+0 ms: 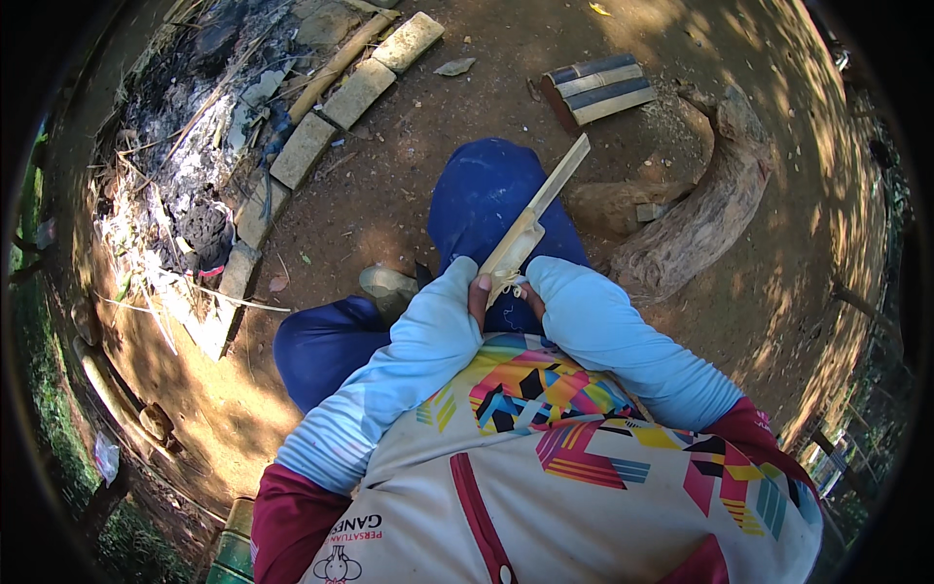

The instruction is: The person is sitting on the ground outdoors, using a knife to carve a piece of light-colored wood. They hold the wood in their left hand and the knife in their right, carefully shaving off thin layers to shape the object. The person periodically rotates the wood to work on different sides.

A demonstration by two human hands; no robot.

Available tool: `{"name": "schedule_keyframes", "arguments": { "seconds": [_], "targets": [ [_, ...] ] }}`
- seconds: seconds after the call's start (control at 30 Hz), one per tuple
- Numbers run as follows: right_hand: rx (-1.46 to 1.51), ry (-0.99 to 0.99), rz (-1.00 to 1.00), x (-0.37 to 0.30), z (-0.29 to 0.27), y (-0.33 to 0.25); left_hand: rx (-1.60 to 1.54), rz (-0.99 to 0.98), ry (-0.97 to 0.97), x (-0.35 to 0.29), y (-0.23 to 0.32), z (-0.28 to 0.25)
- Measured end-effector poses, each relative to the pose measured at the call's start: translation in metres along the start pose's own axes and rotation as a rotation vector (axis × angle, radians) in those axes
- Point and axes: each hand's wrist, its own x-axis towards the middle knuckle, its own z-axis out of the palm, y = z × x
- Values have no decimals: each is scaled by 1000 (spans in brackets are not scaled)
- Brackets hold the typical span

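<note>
A long pale strip (pixel 545 195), looking like split bamboo, slants up and away from my lap, over my blue-trousered knee. It has a broader section near its lower end. My left hand (pixel 479 300) is closed around this lower end, mostly covered by the light-blue sleeve. Close beside it, my right hand (pixel 532 300) has its fingers curled in; what they grip is hidden. Between the two hands lie thin, pale curled strands (pixel 503 282), either shavings or ties; I cannot tell which.
A curved log (pixel 715 209) lies on the right, with a small block of dark and pale slats (pixel 598 90) beyond it. Bricks (pixel 358 94) edge an ash heap (pixel 209 127) at the left. A stone (pixel 387 284) sits beside my leg.
</note>
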Motion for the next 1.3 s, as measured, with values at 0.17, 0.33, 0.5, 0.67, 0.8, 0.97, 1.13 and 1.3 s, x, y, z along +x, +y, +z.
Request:
{"name": "schedule_keyframes", "arguments": {
  "seconds": [0.17, 0.33, 0.5, 0.67, 0.8, 0.97, 1.13, 1.3],
  "targets": [
    [-17, -82, -6, -1, -4, -3, -198, -126, -34, 1, -22, 13],
    [-81, 43, 106, 8, -16, 6, -402, -315, -179, 4, -23, 6],
    [-89, 111, 64, 12, -12, 14, -409, -332, -133, 2, -28, 13],
    [-39, 101, 59, 11, -11, 14, -415, -370, -145, 1, -17, 6],
    [-45, 73, 87, 5, -13, 3, -428, -397, -150, 1, -14, 3],
    [11, 57, -33, -4, -6, 0, -464, -402, -151, 1, -15, 5],
    [-5, -53, -32, -3, 1, -3, -464, -413, -167, 2, -5, -1],
    [-23, 111, -31, 2, -14, 6, -513, -392, -158, 4, -18, 6]
  ]
}}
